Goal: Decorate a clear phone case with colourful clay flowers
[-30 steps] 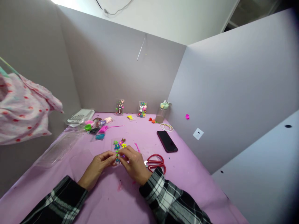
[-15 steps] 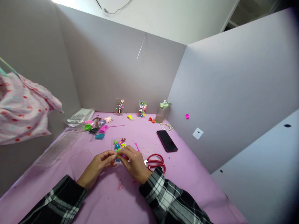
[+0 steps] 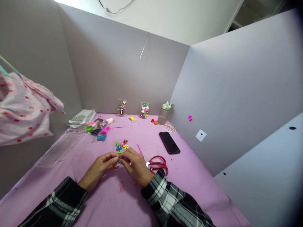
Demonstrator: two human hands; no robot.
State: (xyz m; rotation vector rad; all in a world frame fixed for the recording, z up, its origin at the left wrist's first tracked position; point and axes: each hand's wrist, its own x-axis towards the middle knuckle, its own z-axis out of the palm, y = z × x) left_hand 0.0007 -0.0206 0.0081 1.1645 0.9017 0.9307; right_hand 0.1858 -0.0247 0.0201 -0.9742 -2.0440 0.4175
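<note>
My left hand [image 3: 105, 164] and my right hand [image 3: 134, 164] meet fingertip to fingertip over the near part of a clear card with colourful clay flowers [image 3: 121, 145]. Both hands are pinched closed. Whatever lies between the fingertips is too small and too covered to name. The flowers on the card are green, blue, pink, yellow and brown; its lower part is hidden by my fingers. Right of my right hand lie red-handled scissors [image 3: 159, 164], their blades partly behind the hand. A thin pink strip [image 3: 139, 149] rests just beyond my right hand.
Bags of coloured clay [image 3: 98, 126] and a clear plastic tray [image 3: 59, 149] lie at the left. A black phone [image 3: 169, 142], bangles [image 3: 169, 128] and a bottle [image 3: 164, 114] stand or lie at the right. Two decorated cards, one with a white rabbit [image 3: 144, 110], lean against the back wall.
The view has shifted very slightly. Both hands stay pinched together in the same place; the green bit seen at the fingertips before is now hidden.
</note>
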